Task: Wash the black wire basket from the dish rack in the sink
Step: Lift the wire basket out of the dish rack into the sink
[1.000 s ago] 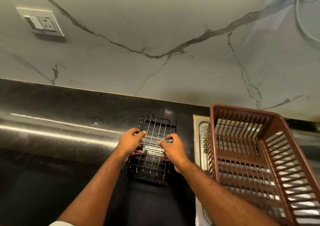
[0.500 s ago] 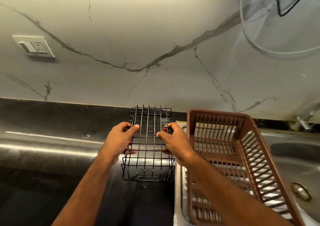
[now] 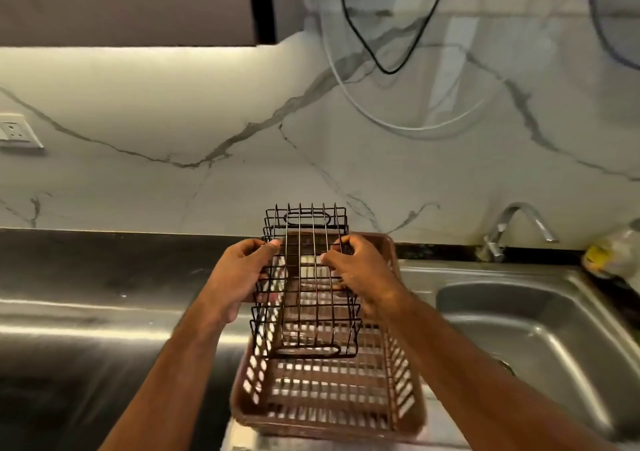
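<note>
The black wire basket [image 3: 306,288] is held in the air, bottom side up, above the brown plastic dish rack [image 3: 329,412]. My left hand [image 3: 239,274] grips its left side and my right hand [image 3: 360,274] grips its right side. The steel sink [image 3: 540,339] lies to the right of the rack, with a chrome tap [image 3: 512,225] at its back edge.
A dark countertop [image 3: 86,277] stretches to the left. The marble wall behind carries a socket [image 3: 14,133] at far left and hanging cables [image 3: 381,52]. A clear bottle with a yellow label [image 3: 609,253] lies at the sink's far right corner.
Both hands have lifted the wire basket off the counter and carried it rightward, so it now hangs over the brown rack. The view has swung right, showing the sink and tap.
</note>
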The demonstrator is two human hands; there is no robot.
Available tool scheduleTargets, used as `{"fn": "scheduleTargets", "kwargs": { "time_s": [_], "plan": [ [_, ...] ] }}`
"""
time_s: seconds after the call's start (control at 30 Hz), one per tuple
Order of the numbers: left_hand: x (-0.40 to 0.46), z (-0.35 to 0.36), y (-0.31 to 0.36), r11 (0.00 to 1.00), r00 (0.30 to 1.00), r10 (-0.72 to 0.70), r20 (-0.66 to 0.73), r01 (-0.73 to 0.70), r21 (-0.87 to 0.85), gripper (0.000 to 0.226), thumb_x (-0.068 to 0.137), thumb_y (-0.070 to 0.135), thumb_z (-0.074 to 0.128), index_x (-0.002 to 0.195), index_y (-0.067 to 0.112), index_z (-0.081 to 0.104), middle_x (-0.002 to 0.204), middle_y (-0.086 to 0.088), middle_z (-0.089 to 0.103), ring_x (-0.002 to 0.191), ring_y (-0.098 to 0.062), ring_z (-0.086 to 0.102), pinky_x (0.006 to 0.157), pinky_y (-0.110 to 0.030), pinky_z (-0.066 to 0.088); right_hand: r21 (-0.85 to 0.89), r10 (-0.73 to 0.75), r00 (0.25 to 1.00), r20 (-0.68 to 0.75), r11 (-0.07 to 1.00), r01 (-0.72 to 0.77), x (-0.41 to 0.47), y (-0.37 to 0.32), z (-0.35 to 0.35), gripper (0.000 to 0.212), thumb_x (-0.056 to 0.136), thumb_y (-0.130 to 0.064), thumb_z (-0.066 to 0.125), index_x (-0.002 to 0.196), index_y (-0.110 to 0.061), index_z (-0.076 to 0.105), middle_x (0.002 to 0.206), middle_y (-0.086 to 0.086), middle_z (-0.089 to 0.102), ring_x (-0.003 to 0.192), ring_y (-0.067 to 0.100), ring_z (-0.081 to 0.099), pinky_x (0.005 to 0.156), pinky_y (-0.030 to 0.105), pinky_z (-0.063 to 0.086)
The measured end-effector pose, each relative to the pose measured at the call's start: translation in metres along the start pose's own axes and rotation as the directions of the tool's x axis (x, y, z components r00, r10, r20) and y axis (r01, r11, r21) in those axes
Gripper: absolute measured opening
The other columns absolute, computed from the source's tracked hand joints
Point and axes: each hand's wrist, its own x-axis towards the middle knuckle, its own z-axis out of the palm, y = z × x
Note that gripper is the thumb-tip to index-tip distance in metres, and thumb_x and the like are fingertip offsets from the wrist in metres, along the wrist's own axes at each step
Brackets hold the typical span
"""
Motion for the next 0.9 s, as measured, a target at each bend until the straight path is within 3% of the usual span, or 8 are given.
{"fn": "scheduleTargets", "kwargs": {
  "time_s": [0.07, 0.1, 0.17, 0.27, 0.43, 0.5, 0.67, 0.9],
  "plan": [
    [-0.006, 0.036, -0.004, 0.999, 1.0, -0.025, 0.017, 0.026, -0.035, 0.031, 0.099, 0.035, 0.065, 0.106, 0.005, 0.07, 0.079, -0.008, 0.073, 0.06, -0.019, 0.069, 0.053, -0.032, 0.059, -0.025, 0.015, 1.0, -0.016, 1.0, -0.016, -0.007, 0.011, -0.036, 0.02, 0.091, -0.022, 0.07, 0.108, -0.022, 0.06, 0.103, 0.005, 0.066, 0.091, 0.02, 0.067, 0.078, 0.042, 0.063],
    [-0.008, 0.053, -0.006, 0.998, 0.999, -0.033, 0.024, 0.034, -0.045, 0.031, 0.099, 0.035, 0.065, 0.105, 0.005, 0.07, 0.079, -0.009, 0.072, 0.059, -0.02, 0.067, 0.053, -0.032, 0.058, -0.027, 0.028, 0.999, -0.022, 0.999, -0.029, -0.011, 0.016, -0.053, 0.022, 0.091, -0.022, 0.07, 0.111, -0.021, 0.06, 0.104, 0.005, 0.066, 0.089, 0.019, 0.067, 0.073, 0.039, 0.063],
    [-0.01, 0.083, -0.011, 0.998, 0.998, -0.047, 0.04, 0.049, -0.027, 0.028, 0.098, 0.039, 0.067, 0.099, 0.012, 0.073, 0.084, -0.009, 0.067, 0.065, -0.022, 0.064, 0.061, -0.037, 0.059, 0.011, 0.057, 0.998, -0.036, 0.998, -0.057, -0.018, 0.025, -0.084, 0.025, 0.091, -0.022, 0.071, 0.114, -0.019, 0.06, 0.103, 0.007, 0.068, 0.079, 0.015, 0.066, 0.059, 0.028, 0.056],
    [-0.01, 0.127, -0.014, 0.997, 0.993, -0.073, 0.088, 0.072, 0.021, 0.025, 0.095, 0.047, 0.068, 0.097, 0.023, 0.076, 0.098, -0.01, 0.064, 0.082, -0.025, 0.061, 0.068, -0.043, 0.06, 0.028, 0.09, 0.992, -0.089, 0.996, -0.087, -0.028, 0.037, -0.13, 0.021, 0.091, -0.021, 0.07, 0.11, -0.019, 0.062, 0.1, 0.007, 0.069, 0.078, 0.015, 0.063, 0.056, 0.024, 0.053],
    [-0.013, 0.191, -0.009, 0.997, 0.978, -0.066, 0.197, 0.071, -0.019, 0.028, 0.1, 0.04, 0.063, 0.104, 0.014, 0.072, 0.079, -0.001, 0.064, 0.059, -0.012, 0.06, 0.046, -0.027, 0.052, 0.036, 0.134, 0.98, -0.146, 0.991, -0.13, -0.036, 0.052, -0.191, 0.018, 0.093, -0.022, 0.067, 0.109, -0.019, 0.06, 0.097, 0.006, 0.063, 0.078, 0.015, 0.057, 0.052, 0.021, 0.049],
    [-0.009, 0.211, -0.011, 0.995, 0.967, -0.086, 0.24, 0.097, -0.034, 0.028, 0.1, 0.038, 0.062, 0.104, 0.012, 0.071, 0.074, -0.001, 0.063, 0.058, -0.012, 0.059, 0.044, -0.027, 0.051, 0.037, 0.141, 0.974, -0.175, 0.99, -0.137, -0.037, 0.059, -0.211, 0.018, 0.093, -0.022, 0.068, 0.109, -0.02, 0.06, 0.101, 0.007, 0.064, 0.08, 0.016, 0.059, 0.056, 0.023, 0.05],
    [0.0, 0.27, -0.026, 0.988, 0.934, -0.137, 0.33, 0.155, -0.028, 0.038, 0.101, 0.04, 0.06, 0.115, 0.006, 0.067, 0.086, -0.005, 0.057, 0.067, -0.016, 0.057, 0.053, -0.032, 0.056, 0.043, 0.162, 0.953, -0.256, 0.987, -0.157, -0.041, 0.087, -0.266, 0.026, 0.091, -0.024, 0.071, 0.114, -0.023, 0.06, 0.109, 0.004, 0.066, 0.091, 0.02, 0.065, 0.063, 0.027, 0.055],
    [-0.002, 0.348, -0.056, 0.974, 0.918, -0.199, 0.343, 0.222, -0.031, 0.033, 0.103, 0.041, 0.056, 0.105, 0.011, 0.068, 0.079, -0.003, 0.058, 0.065, -0.015, 0.058, 0.06, -0.036, 0.059, 0.034, 0.221, 0.95, -0.222, 0.975, -0.219, -0.04, 0.138, -0.336, 0.019, 0.091, -0.023, 0.07, 0.108, -0.023, 0.061, 0.109, 0.006, 0.064, 0.089, 0.021, 0.061, 0.072, 0.032, 0.056]
  ]
}}
